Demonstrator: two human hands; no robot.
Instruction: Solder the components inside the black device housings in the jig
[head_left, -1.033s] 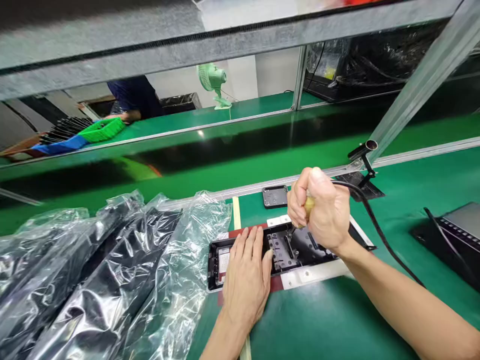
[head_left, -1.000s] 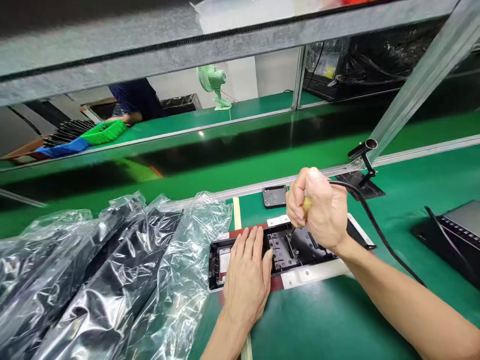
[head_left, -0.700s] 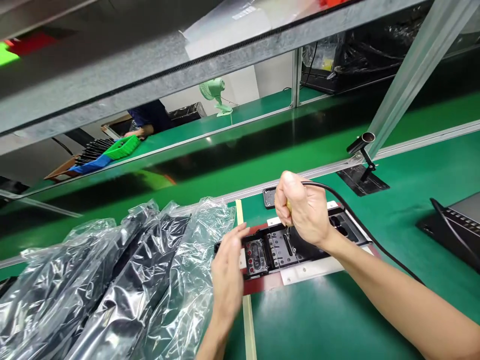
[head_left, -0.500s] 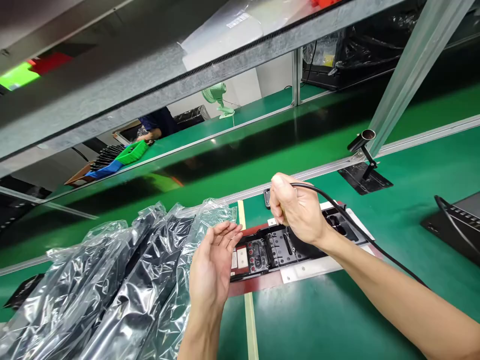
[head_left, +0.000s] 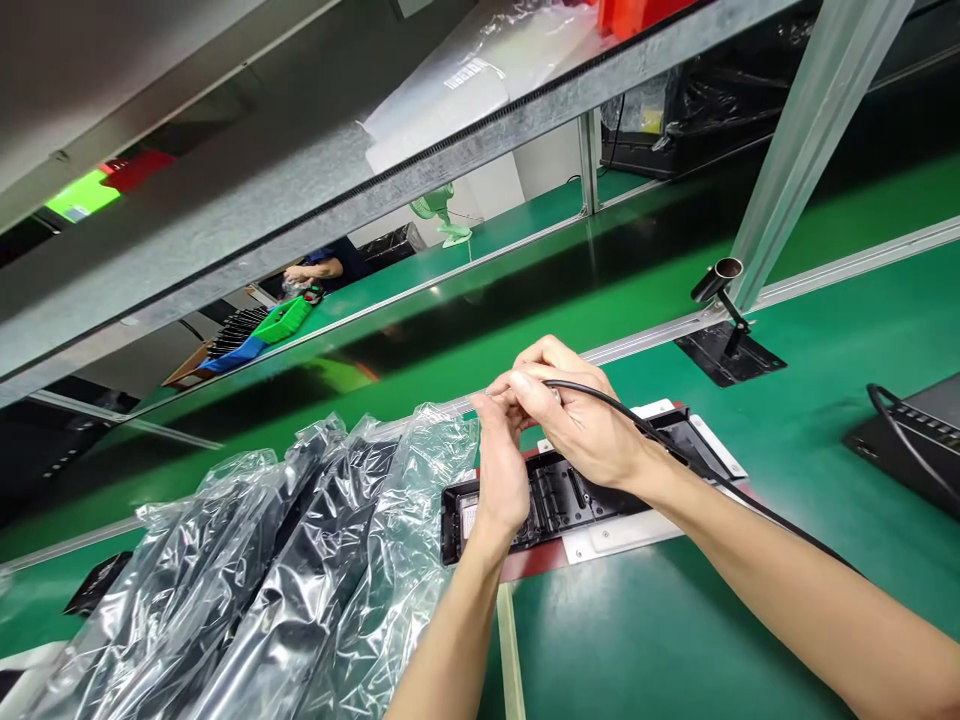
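Black casing (head_left: 570, 497) on green workbench (head_left: 615, 630)

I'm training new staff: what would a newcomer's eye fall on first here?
Probably the left hand and right hand, close together above the black case, a cable leading from the right one. Then the shiny bags heaped to the hands' left. Last, a green fan on the far bench.

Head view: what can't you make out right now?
In the head view:
Held end of the black round cable: hidden by the right hand.
Black rectangular plastic housing: partly behind the left hand and right hand.
White label: print too small.
Flat black-and-grey device: cut off by right edge.
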